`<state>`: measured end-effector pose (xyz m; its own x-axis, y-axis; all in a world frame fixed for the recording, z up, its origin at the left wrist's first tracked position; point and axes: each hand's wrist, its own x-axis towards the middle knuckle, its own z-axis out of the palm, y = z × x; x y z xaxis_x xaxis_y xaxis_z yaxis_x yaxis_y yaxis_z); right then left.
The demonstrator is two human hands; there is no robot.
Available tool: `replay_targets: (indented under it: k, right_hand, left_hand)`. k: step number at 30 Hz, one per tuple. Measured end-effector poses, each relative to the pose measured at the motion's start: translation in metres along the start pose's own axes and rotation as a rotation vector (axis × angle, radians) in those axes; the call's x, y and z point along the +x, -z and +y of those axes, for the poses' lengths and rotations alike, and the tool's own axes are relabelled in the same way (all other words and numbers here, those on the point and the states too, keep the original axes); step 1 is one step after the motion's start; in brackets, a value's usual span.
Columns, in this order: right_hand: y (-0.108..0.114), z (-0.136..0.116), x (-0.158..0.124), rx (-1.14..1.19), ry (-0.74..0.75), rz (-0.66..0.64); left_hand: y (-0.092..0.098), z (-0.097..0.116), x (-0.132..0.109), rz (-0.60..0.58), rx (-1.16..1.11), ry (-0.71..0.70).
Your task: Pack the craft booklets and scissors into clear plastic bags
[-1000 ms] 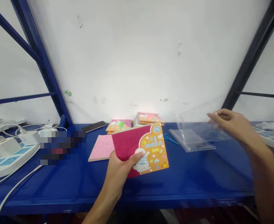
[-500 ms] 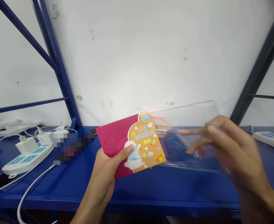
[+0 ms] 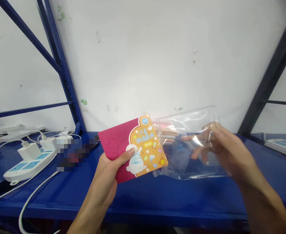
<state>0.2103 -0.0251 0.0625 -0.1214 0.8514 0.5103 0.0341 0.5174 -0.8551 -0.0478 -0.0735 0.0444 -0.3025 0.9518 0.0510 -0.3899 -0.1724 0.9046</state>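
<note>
The left hand (image 3: 103,182) is gripping one pink and orange book (image 3: 135,146), with the thumb pressing on top. Right beside the book, the right hand (image 3: 227,156) is pinching one clear plastic bag (image 3: 188,143), its fingers no longer spread wide.

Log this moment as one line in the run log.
left hand: holds pink-and-orange paper booklet | right hand: holds clear plastic bag | beneath: dark blue metal shelf
</note>
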Motion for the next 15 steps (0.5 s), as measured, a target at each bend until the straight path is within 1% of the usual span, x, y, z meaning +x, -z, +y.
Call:
replay_targets:
  k: [3,6,8,11,15]
  right_hand:
    - [0.002,0.004,0.003,0.014,-0.076,-0.055]
    - [0.004,0.005,0.004,-0.027,-0.084,-0.064]
    - [0.003,0.006,0.005,-0.033,-0.067,-0.058]
    - [0.002,0.007,0.005,-0.020,-0.007,-0.013]
    - [0.000,0.006,0.003,0.013,0.037,-0.010]
  left_hand:
    - [0.001,0.001,0.001,0.009,-0.004,0.008]
    - [0.003,0.001,0.003,0.015,-0.001,0.026]
    - [0.005,0.001,0.003,0.007,0.001,0.059]
    - [0.008,0.001,0.004,-0.013,0.023,0.105]
    - [0.011,0.001,0.006,-0.036,0.063,0.110]
